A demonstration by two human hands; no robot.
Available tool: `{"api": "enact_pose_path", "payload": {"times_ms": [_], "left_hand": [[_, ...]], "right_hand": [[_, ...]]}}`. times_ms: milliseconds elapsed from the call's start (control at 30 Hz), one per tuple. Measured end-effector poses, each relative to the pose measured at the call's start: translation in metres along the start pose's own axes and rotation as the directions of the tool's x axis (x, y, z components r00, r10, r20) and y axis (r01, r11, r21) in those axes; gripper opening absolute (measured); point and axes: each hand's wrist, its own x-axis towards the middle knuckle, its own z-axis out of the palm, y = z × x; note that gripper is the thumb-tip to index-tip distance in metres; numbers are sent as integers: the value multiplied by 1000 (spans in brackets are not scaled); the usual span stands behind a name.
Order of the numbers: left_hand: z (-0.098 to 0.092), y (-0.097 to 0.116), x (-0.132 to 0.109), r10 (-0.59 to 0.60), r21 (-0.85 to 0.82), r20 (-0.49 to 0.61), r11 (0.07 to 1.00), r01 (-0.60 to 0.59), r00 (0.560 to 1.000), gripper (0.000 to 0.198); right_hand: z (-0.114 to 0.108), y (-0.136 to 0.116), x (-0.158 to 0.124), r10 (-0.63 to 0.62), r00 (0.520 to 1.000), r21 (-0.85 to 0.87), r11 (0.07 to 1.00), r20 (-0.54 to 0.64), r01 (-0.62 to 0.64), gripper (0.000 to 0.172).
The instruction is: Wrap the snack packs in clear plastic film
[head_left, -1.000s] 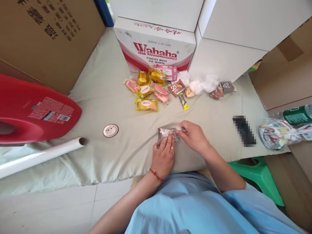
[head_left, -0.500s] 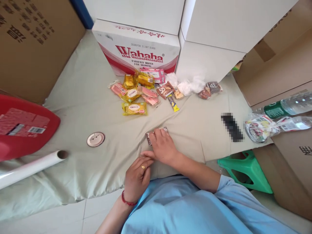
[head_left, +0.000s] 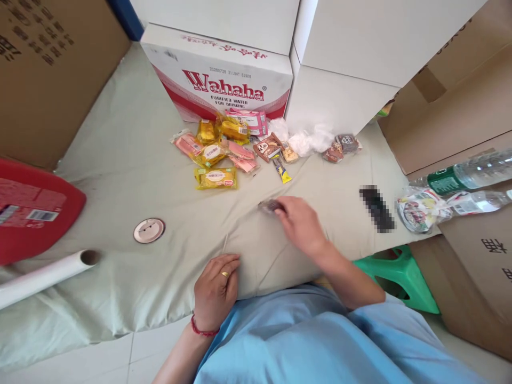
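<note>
My right hand [head_left: 301, 226] reaches out over the pale green cloth [head_left: 132, 160] and its fingers close on a small dark snack packet [head_left: 269, 206]. Back at the cloth's near edge rests my left hand [head_left: 216, 288], fingers curled loosely against the fabric, holding nothing that I can see; it wears a ring and a red wrist cord. Beyond the packet lies a heap of yellow, pink and brown snack packets [head_left: 224, 149] in front of a Wahaha water box [head_left: 218, 80].
A round badge [head_left: 149, 230] and a white tube [head_left: 44, 277] lie at the left, beside a red plastic seat [head_left: 32, 208]. Cardboard and white boxes ring the cloth. A dark flat object [head_left: 376, 208], a snack bag [head_left: 418, 213] and water bottles [head_left: 468, 176] sit right; a green stool [head_left: 400, 277] stands below.
My right hand has moved the dark packet forward and to the right, away from my body. My left hand let go of it and drew back to the cloth's near edge.
</note>
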Motion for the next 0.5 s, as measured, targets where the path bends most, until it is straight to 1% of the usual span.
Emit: {"api": "enact_pose_path", "payload": {"times_ms": [33, 67, 100, 133, 167, 200, 233, 300, 333, 367, 400, 433, 500], "left_hand": [[1, -1, -1, 8, 2, -1, 1000, -8, 1000, 22], [2, -2, -2, 14, 5, -3, 1000, -14, 1000, 22], [3, -2, -3, 20, 10, -5, 1000, -20, 1000, 22], [4, -3, -3, 25, 16, -6, 1000, -25, 1000, 22], [5, -3, -3, 31, 23, -6, 999, -31, 1000, 22], [6, -4, -3, 38, 28, -4, 999, -38, 999, 22], [7, -4, -3, 46, 33, -2, 998, -46, 999, 22], [8, -5, -3, 62, 43, 1, 997, -62, 998, 21], [8, -5, -3, 68, 50, 2, 996, -68, 998, 21], [8, -5, -3, 73, 56, 2, 996, -73, 997, 20], [8, -5, -3, 78, 63, 2, 995, -78, 997, 20], [9, -5, -3, 82, 69, 3, 994, -82, 997, 20], [9, -6, -4, 90, 80, 7, 993, -90, 996, 20]], "right_hand": [[-15, 25, 3, 56, 997, 111, 993, -58, -49, 26], [-31, 53, 8, 137, 984, 208, 972, -111, -112, 25], [-47, 83, 13, 231, 959, 293, 940, -163, -176, 26], [-64, 113, 20, 336, 921, 377, 893, -196, -245, 27], [-81, 143, 27, 445, 867, 446, 838, -226, -314, 26], [-97, 170, 35, 544, 798, 487, 787, -260, -378, 24], [-112, 195, 44, 629, 718, 505, 742, -297, -441, 20], [-136, 233, 62, 739, 572, 467, 670, -356, -577, 11], [-143, 247, 72, 768, 521, 436, 640, -372, -633, 8], [-148, 257, 82, 782, 494, 412, 621, -381, -667, 6], [-149, 266, 91, 788, 482, 389, 611, -383, -689, 5], [-148, 272, 101, 786, 485, 372, 612, -382, -698, 6], [-139, 281, 118, 765, 516, 331, 637, -386, -696, 12]]}}
